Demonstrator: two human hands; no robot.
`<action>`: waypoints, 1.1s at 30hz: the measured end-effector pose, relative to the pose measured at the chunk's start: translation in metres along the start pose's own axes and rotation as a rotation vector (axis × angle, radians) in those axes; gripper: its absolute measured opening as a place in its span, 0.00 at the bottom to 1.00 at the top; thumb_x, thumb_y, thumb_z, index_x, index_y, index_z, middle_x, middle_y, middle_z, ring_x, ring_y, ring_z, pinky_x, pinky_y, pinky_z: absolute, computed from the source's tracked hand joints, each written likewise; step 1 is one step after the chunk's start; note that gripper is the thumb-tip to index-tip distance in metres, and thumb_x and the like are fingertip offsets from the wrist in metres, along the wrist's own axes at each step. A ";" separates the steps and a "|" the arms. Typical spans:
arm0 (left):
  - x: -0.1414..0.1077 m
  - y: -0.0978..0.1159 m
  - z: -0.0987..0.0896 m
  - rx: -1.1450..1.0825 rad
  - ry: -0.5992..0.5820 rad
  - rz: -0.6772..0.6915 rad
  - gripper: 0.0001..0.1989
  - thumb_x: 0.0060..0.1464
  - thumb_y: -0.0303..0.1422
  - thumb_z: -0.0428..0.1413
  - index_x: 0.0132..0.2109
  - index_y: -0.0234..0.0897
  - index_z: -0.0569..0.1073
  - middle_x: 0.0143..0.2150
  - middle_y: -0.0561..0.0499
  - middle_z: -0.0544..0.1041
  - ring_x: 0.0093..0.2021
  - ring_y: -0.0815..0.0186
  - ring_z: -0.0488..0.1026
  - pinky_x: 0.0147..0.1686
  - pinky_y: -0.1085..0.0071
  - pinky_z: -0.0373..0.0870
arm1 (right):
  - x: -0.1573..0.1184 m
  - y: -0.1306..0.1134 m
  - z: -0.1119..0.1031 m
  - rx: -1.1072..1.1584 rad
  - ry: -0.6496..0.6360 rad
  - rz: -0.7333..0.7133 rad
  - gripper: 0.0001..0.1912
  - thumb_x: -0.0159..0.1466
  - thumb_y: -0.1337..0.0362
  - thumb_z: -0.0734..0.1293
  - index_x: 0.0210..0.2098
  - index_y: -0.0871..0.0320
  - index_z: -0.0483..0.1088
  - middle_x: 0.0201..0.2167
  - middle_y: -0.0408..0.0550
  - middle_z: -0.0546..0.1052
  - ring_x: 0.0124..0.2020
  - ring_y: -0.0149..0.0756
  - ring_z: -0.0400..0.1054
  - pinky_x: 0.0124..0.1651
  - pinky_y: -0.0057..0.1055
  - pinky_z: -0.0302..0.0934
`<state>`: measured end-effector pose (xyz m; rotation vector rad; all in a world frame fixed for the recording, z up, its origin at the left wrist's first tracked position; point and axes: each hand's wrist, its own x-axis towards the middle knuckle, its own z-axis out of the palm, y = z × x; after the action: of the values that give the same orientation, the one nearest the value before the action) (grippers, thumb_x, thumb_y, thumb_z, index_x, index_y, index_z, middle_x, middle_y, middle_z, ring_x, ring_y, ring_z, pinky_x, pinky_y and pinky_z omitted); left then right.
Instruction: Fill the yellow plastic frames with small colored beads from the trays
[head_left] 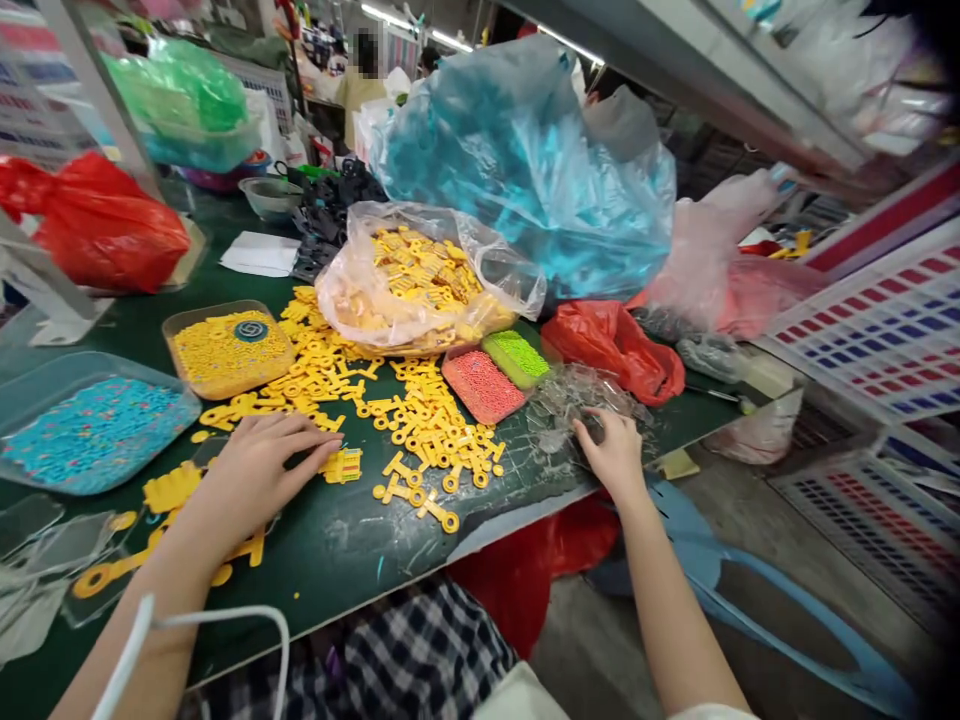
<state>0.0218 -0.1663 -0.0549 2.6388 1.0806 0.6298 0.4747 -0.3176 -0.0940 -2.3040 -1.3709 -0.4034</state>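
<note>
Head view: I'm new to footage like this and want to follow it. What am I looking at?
There is no machine here, just a person's two bare hands. The single picture comes from a camera worn on their head, looking forward and down. The left hand has a small yellow piece at its fingertips; whether it is gripped is unclear. The right hand reaches among clear plastic pieces. On the green table lie loose yellow parts, with an open bag of more behind.
</note>
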 end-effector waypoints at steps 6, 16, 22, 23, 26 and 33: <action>0.001 0.003 -0.003 0.022 -0.009 -0.004 0.29 0.64 0.53 0.42 0.43 0.41 0.82 0.39 0.45 0.80 0.43 0.51 0.74 0.45 0.55 0.65 | 0.001 0.000 -0.002 0.076 -0.042 -0.095 0.30 0.62 0.40 0.60 0.51 0.56 0.71 0.53 0.57 0.74 0.53 0.54 0.60 0.55 0.49 0.55; 0.000 0.007 -0.002 0.058 -0.073 -0.068 0.27 0.64 0.50 0.42 0.42 0.41 0.82 0.42 0.43 0.81 0.45 0.50 0.74 0.45 0.54 0.66 | 0.031 -0.019 -0.011 0.207 -0.093 -0.120 0.37 0.50 0.27 0.63 0.37 0.54 0.71 0.33 0.53 0.76 0.40 0.52 0.70 0.46 0.46 0.61; 0.000 0.008 -0.004 0.064 -0.089 -0.086 0.23 0.64 0.46 0.45 0.42 0.40 0.82 0.43 0.43 0.81 0.45 0.52 0.74 0.47 0.55 0.67 | 0.038 -0.067 -0.033 0.202 0.008 -0.336 0.27 0.62 0.37 0.62 0.41 0.53 0.72 0.33 0.51 0.78 0.38 0.49 0.70 0.44 0.44 0.62; 0.000 0.010 -0.005 0.050 -0.088 -0.091 0.23 0.64 0.46 0.45 0.42 0.40 0.82 0.42 0.44 0.81 0.45 0.52 0.74 0.47 0.54 0.67 | 0.037 -0.079 -0.038 0.219 0.029 -0.375 0.25 0.63 0.39 0.63 0.42 0.53 0.73 0.35 0.51 0.79 0.38 0.48 0.70 0.44 0.44 0.62; 0.002 0.017 -0.010 -0.054 -0.045 -0.107 0.22 0.64 0.47 0.46 0.42 0.41 0.81 0.41 0.45 0.81 0.44 0.54 0.75 0.48 0.54 0.67 | 0.035 -0.122 -0.051 0.357 -0.001 -0.555 0.19 0.65 0.48 0.65 0.47 0.54 0.73 0.39 0.52 0.79 0.40 0.46 0.70 0.46 0.43 0.64; 0.000 0.039 -0.016 -0.648 0.004 -0.333 0.25 0.60 0.48 0.53 0.58 0.40 0.71 0.48 0.46 0.80 0.49 0.58 0.76 0.52 0.58 0.72 | 0.037 -0.230 -0.045 0.565 -0.416 -1.046 0.16 0.63 0.58 0.71 0.49 0.56 0.73 0.37 0.48 0.78 0.40 0.40 0.68 0.42 0.35 0.61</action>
<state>0.0383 -0.1928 -0.0266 1.8626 1.0572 0.7533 0.2882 -0.2153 0.0103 -1.1076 -2.4418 0.1928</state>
